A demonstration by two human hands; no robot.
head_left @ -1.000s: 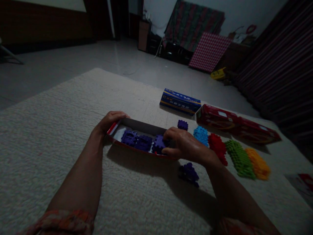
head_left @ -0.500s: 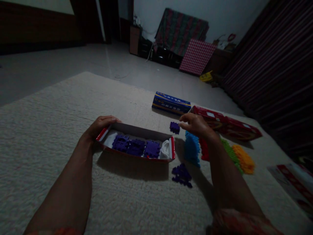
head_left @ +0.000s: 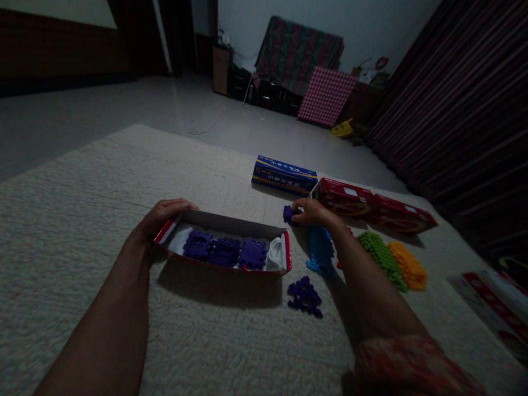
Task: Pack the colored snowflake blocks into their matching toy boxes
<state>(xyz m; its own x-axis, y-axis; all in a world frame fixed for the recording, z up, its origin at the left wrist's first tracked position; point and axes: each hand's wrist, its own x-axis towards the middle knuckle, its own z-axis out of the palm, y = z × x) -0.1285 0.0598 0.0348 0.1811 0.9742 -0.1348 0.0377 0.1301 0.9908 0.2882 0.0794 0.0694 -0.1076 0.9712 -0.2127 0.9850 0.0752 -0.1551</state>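
Observation:
My left hand [head_left: 167, 214] grips the left end of an open cardboard box [head_left: 235, 223] with red edges. Inside the box lie several purple interlocking blocks [head_left: 225, 252] in a row, and a coiled white cord [head_left: 275, 253] fills its right end. Beyond the box's right corner, my right hand [head_left: 311, 212] has thumb and fingers closed on a small purple block [head_left: 287, 215], which is partly hidden by them. A flat purple triangular piece [head_left: 304, 297] lies to the right of the box. Blue pieces [head_left: 319, 250] sit beneath my right wrist.
Green pieces [head_left: 381, 258] and orange pieces [head_left: 406, 265] lie right of my forearm; red ones are mostly hidden behind it. A blue box [head_left: 284, 175] and two red boxes [head_left: 346, 197] stand farther back on the cream mat [head_left: 103, 165]. Another package [head_left: 490, 308] lies at far right.
My right hand has moved left and onto the small purple block, closing its fingers on it. My left hand stays on the box. The whole view has shifted slightly.

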